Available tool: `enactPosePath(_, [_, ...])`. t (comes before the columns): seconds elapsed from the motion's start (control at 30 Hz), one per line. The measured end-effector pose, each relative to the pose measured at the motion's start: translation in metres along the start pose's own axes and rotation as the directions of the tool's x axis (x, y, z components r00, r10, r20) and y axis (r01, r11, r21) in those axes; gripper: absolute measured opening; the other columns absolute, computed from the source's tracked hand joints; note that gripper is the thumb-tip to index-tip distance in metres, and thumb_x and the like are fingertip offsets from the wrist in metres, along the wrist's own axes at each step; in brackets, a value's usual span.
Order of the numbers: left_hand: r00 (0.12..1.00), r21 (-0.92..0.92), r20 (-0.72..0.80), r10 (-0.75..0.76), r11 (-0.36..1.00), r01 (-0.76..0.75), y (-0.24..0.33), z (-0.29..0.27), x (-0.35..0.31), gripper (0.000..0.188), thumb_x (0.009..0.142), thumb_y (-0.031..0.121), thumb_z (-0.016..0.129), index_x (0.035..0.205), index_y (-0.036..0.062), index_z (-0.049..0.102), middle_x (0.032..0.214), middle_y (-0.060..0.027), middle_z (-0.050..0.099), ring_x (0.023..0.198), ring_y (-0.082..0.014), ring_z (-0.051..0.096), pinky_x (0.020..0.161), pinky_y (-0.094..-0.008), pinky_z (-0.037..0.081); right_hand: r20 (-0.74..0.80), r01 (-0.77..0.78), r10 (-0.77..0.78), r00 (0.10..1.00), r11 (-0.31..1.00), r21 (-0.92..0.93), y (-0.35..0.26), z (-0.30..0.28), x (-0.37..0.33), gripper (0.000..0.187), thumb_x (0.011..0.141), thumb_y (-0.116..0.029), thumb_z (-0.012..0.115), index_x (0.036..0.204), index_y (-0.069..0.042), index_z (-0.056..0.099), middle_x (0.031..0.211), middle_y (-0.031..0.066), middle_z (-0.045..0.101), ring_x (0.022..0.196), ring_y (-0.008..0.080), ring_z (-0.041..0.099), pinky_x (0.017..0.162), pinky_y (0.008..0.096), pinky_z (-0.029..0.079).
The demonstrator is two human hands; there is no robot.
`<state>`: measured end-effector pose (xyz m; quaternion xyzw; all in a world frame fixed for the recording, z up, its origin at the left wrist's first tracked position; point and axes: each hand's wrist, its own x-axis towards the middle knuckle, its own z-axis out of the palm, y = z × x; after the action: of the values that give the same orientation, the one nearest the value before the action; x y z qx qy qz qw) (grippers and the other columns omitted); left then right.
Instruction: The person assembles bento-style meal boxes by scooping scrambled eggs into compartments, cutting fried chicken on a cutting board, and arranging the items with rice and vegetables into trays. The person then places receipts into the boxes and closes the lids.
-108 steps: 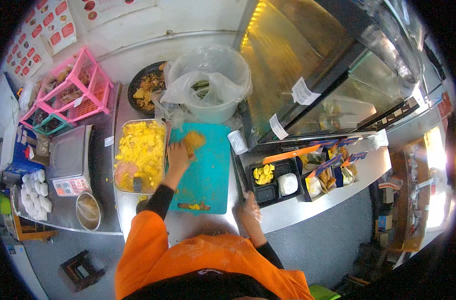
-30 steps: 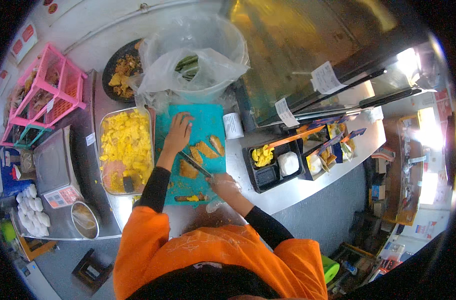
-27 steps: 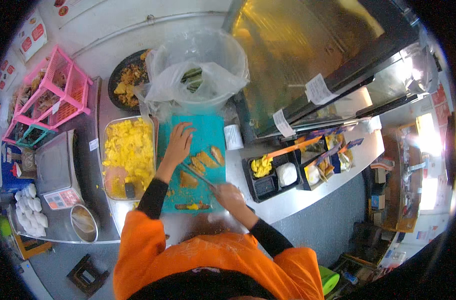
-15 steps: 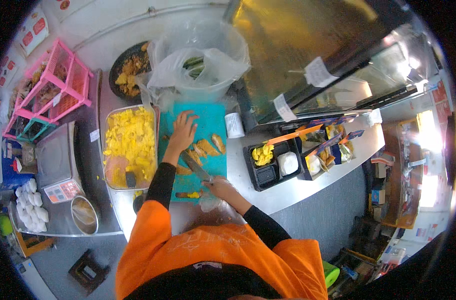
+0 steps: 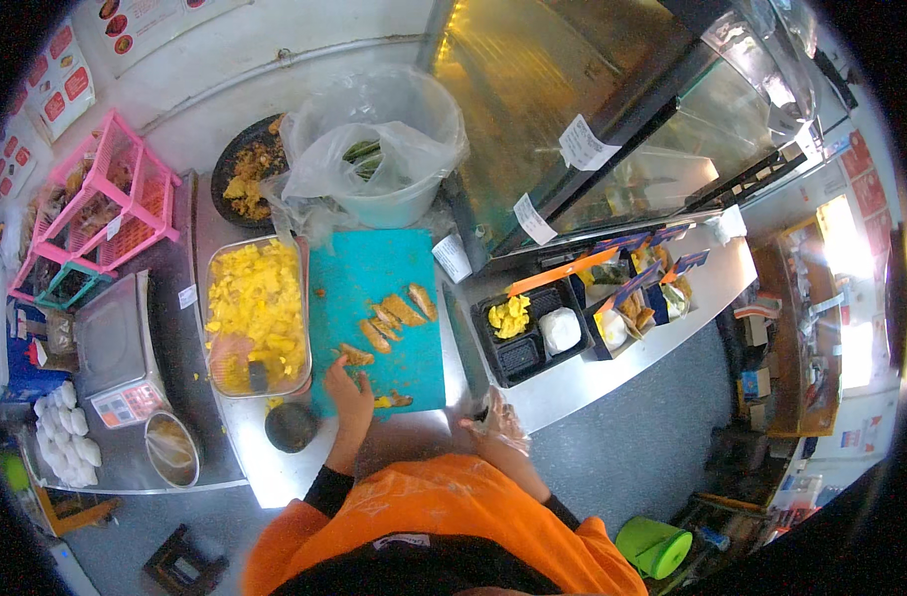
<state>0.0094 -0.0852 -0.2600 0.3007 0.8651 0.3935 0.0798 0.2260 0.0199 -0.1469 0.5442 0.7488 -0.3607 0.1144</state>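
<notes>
Apparently slicing done: left hand (image 5: 349, 395) at browned slice (image 5: 354, 355) on cutting board (image 5: 374, 266), grip unclear; right hand (image 5: 499, 425) holds knife (image 5: 464, 332) right of board; next move likely needs gentle pinch

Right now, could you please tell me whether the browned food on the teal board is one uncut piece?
No, it lies on the teal board in separate slices, one close to the left hand's fingertips.
</notes>
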Motion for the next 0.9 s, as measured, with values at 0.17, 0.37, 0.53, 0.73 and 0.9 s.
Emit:
enactPosePath(0.17, [0.995,-0.076,0.063,0.077,0.994,-0.072,-0.006,0.013,0.010,0.035,0.082,0.000,0.053,0.116,0.0007,0.045,0.111,-0.0211,0.045,0.104,-0.0377,0.045,0.088,-0.0446,0.037,0.045,0.727,-0.741,0.670,0.667,0.164,-0.035,-0.032,0.024,0.097,0.066,-0.055,0.070,0.138,-0.006,0.025,0.134,0.0258,0.033,0.126,0.0399,0.032,0.102,0.0456,0.030])
enactPosePath(0.37, [0.993,-0.179,0.109,0.038,0.984,-0.018,-0.011,0.015,0.028,0.027,0.081,-0.001,0.052,0.108,0.0007,0.058,0.109,-0.0204,0.053,0.098,-0.0343,0.053,0.083,-0.0385,0.044,0.101,0.552,-0.553,0.827,0.765,-0.331,-0.119,0.009,0.141,0.108,0.060,-0.054,0.074,0.142,-0.012,0.017,0.146,0.0232,0.014,0.132,0.0495,0.012,0.106,0.0583,0.013])
enactPosePath(0.53, [0.936,-0.270,0.346,-0.066,0.948,0.167,-0.031,0.003,0.032,0.024,0.082,-0.001,0.051,0.103,-0.0005,0.062,0.108,-0.0196,0.058,0.098,-0.0303,0.056,0.085,-0.0336,0.044,0.135,0.559,-0.559,0.818,0.719,-0.413,-0.138,0.066,0.159,0.092,0.067,-0.056,0.065,0.140,-0.016,0.028,0.147,0.0194,0.013,0.132,0.0479,0.012,0.102,0.0657,0.010])
enactPosePath(0.73, [0.992,-0.347,0.127,0.020,0.938,0.025,-0.032,-0.005,0.013,0.033,0.082,-0.004,0.048,0.113,0.0029,0.056,0.111,-0.0123,0.056,0.106,-0.0266,0.053,0.088,-0.0342,0.043,0.045,0.424,-0.426,0.904,0.876,-0.231,-0.155,0.074,0.187,0.047,0.084,-0.036,0.048,0.126,-0.014,0.048,0.132,0.0193,0.041,0.127,0.0380,0.033,0.098,0.0570,0.027])
enactPosePath(0.9, [0.999,-0.207,-0.047,0.012,0.978,-0.022,0.010,-0.016,-0.015,0.032,0.080,-0.006,0.047,0.110,0.0027,0.055,0.110,-0.0122,0.054,0.106,-0.0260,0.051,0.083,-0.0337,0.043,-0.001,0.542,-0.564,0.826,0.795,-0.273,-0.141,0.064,0.192,0.031,0.083,-0.027,0.050,0.107,-0.007,0.055,0.112,0.0168,0.058,0.107,0.0360,0.053,0.081,0.0511,0.043])
